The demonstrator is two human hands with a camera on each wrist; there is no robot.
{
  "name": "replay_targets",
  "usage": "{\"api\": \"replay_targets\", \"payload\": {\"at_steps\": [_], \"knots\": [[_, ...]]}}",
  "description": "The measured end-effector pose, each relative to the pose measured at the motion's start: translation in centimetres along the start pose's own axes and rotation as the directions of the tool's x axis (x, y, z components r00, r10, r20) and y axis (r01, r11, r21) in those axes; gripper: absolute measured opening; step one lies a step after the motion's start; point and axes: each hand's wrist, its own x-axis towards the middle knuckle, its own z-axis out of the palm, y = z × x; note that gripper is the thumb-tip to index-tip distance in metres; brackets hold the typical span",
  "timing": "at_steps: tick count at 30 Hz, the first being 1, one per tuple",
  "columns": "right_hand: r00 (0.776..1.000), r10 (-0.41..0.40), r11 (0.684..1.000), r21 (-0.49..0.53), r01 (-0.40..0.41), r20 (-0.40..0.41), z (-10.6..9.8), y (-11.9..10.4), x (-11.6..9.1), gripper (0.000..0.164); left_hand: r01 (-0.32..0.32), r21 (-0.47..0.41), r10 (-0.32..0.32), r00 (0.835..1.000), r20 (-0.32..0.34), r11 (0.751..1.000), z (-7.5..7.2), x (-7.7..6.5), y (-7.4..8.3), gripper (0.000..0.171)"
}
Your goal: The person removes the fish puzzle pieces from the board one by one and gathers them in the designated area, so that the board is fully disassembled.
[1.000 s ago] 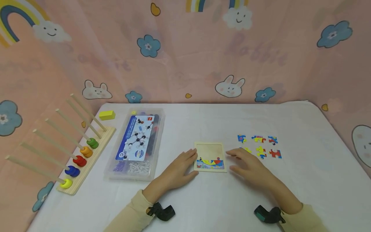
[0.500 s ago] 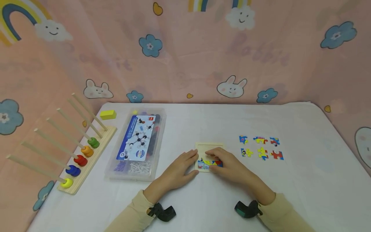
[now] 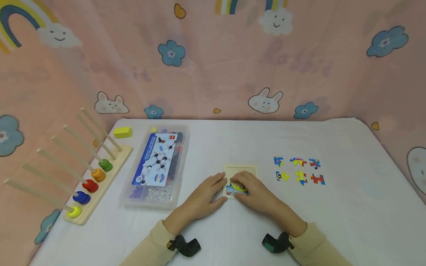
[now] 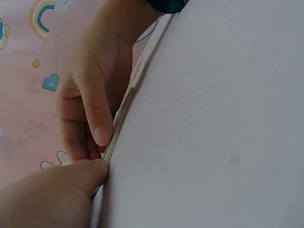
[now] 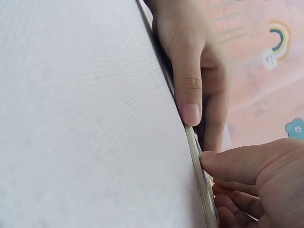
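A small wooden puzzle tray [image 3: 239,168] lies on the white table, with several colourful pieces [image 3: 230,190] along its near side. My left hand [image 3: 204,195] lies at the tray's left edge, fingers fairly straight, fingertips and thumb close to the rim. Over the tray's near part, my right hand [image 3: 254,194] has bent fingers, index finger and thumb apart above the pieces. It covers the right-hand ones, and I see no piece lifted. In the right wrist view, the right thumb [image 5: 223,164] meets the thin tray edge [image 5: 197,166]; in the left wrist view the left thumb [image 4: 100,130] is beside it.
Several loose puzzle pieces [image 3: 301,176] lie in two rows to the right. At left stand a clear plastic case [image 3: 153,166] with a molecule picture, a wooden peg rack [image 3: 124,152] with coloured rings, and a yellow block [image 3: 122,132].
My right hand has moved left from beside the tray to over its pieces, its fingers bending down. The left hand stays at the left edge. The loose pieces keep their places.
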Motion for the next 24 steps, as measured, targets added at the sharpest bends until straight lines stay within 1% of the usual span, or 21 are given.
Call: {"api": "replay_targets", "payload": {"at_steps": [4, 12, 19, 24], "knots": [[1.000, -0.008, 1.000, 0.001, 0.008, -0.014, 0.27, -0.06, -0.04, 0.041, 0.002, 0.009, -0.002, 1.000, -0.002, 1.000, -0.04, -0.10, 0.09, 0.057], [0.999, -0.031, 1.000, -0.005, 0.031, -0.043, 0.54, 0.08, -0.20, 0.037, -0.026, 0.040, 0.027, 0.999, -0.024, 0.999, 0.06, -0.08, 0.08, 0.055], [1.000, 0.017, 0.999, 0.043, -0.016, -0.021, 0.37, -0.08, -0.15, 0.035, -0.037, 0.039, 0.038, 0.999, -0.038, 0.999, 0.22, -0.10, -0.10, 0.055], [1.000, 0.028, 0.998, 0.056, -0.027, -0.012, 0.35, 0.02, -0.10, 0.035, -0.036, 0.034, 0.037, 0.999, -0.040, 0.999, 0.22, -0.11, -0.12, 0.055]]}}
